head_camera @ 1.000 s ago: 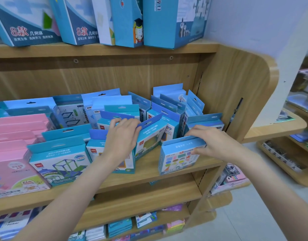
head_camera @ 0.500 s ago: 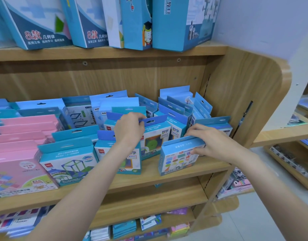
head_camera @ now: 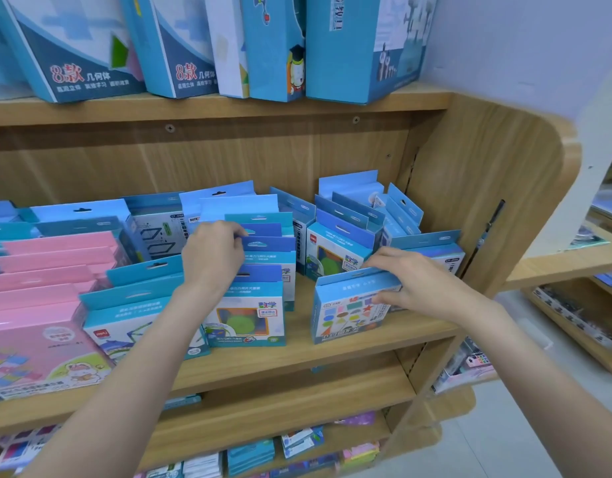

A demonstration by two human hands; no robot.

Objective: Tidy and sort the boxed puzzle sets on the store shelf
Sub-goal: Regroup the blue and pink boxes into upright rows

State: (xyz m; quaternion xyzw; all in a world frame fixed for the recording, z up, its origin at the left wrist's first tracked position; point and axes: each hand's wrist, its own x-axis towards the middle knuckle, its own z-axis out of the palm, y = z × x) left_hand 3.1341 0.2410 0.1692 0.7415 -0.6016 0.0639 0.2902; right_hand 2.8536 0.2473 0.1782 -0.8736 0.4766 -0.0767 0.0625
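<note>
From the head view, the left hand [head_camera: 213,257] pinches the hang-tabs of the blue puzzle boxes [head_camera: 259,270] stacked mid-shelf, while the right hand [head_camera: 406,284] grips the shapes box [head_camera: 353,308] standing near the shelf's [head_camera: 297,357] front edge. They look like light, stiff card, best taken by the sides. A bare gap lies between the two; the side panel [head_camera: 470,201] crowds the right.

wall [head_camera: 504,46]: pale, upper right | floor [head_camera: 504,443]: grey, lower right | neighbouring wooden rack [head_camera: 573,326]: far right
</note>
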